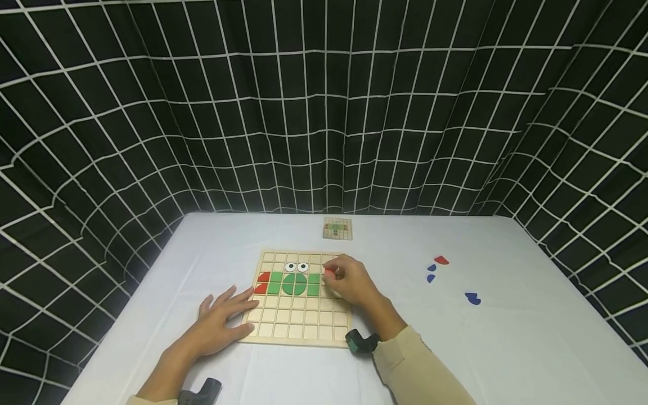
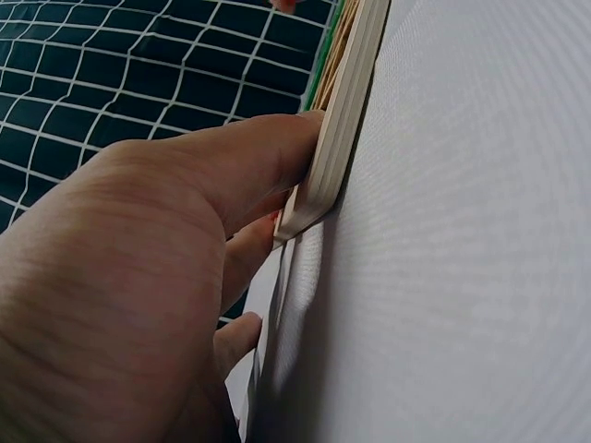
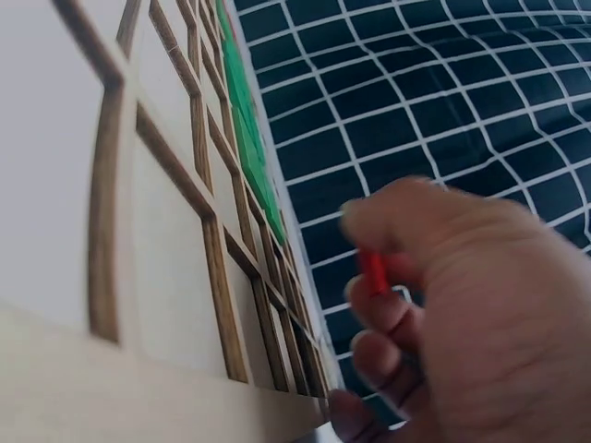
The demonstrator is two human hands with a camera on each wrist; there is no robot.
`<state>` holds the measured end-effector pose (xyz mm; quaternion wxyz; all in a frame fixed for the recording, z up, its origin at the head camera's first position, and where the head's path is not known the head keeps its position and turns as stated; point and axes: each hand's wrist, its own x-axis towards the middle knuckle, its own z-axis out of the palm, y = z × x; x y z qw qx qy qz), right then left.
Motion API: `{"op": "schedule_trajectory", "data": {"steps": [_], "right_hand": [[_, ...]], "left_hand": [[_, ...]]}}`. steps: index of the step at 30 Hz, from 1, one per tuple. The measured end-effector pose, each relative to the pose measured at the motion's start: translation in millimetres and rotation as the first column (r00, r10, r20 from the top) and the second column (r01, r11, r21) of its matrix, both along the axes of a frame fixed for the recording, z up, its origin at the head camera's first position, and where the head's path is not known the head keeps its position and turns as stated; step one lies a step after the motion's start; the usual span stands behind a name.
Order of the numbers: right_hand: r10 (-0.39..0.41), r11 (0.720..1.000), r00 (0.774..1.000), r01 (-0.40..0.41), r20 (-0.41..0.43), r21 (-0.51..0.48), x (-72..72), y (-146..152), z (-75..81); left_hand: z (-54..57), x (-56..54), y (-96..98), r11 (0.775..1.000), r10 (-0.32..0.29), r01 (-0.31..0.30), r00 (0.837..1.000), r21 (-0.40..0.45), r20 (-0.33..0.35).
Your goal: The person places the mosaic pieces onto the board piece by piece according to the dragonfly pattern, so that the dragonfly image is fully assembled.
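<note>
A wooden grid board (image 1: 296,332) lies on the white table, with green pieces (image 1: 295,284), two round eye pieces (image 1: 296,267) and two red pieces (image 1: 260,288) set in its cells. My right hand (image 1: 349,277) pinches a red piece (image 3: 374,272) between thumb and fingers, over the board's right edge. In the right wrist view that piece is seen nearly edge-on, beside the board's cells. My left hand (image 1: 220,323) rests at the board's left edge with fingers spread, thumb and fingertips touching the rim (image 2: 334,157).
A small pattern card (image 1: 337,229) lies behind the board. To the right are a loose red piece (image 1: 441,260) and several blue pieces (image 1: 473,298) on the white cloth (image 1: 531,349). A black curtain with a white grid (image 1: 324,112) surrounds the table.
</note>
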<state>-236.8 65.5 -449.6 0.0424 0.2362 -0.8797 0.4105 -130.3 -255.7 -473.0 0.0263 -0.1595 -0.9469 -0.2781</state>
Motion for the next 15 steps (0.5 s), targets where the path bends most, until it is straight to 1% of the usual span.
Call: {"op": "schedule_trajectory", "data": {"steps": [3,10,15], "right_hand": [[-0.009,0.999,0.999,0.008,0.033,0.053,0.5,-0.8,-3.2],[0.011,0.987,1.000,-0.008,-0.016,0.160,-1.3,-2.5,-9.1],[0.008,0.984,1.000,-0.006,-0.008,0.176,-1.1,-3.0,-11.0]], "left_hand": [[-0.6,0.3,0.1,1.000,-0.003,0.003,1.000,-0.002,0.002],[0.4,-0.1,0.4,1.000,-0.003,0.003,1.000,-0.001,-0.006],[0.2,-0.1,0.4,1.000,0.002,-0.002,1.000,-0.002,-0.002]]}}
